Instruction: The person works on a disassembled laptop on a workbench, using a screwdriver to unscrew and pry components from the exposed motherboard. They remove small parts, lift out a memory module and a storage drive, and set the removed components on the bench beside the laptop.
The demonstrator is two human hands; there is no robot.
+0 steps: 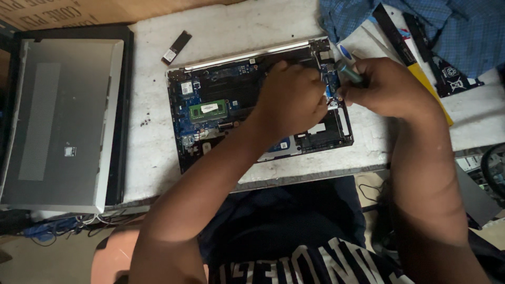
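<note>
While hands work an opened laptop (236, 105) | white worktable (152, 152) | dim room

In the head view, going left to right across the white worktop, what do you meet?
Closed grey laptop → small black memory stick → green memory module in the opened laptop base → left hand → right hand holding a teal-handled screwdriver → blue checked cloth.
</note>
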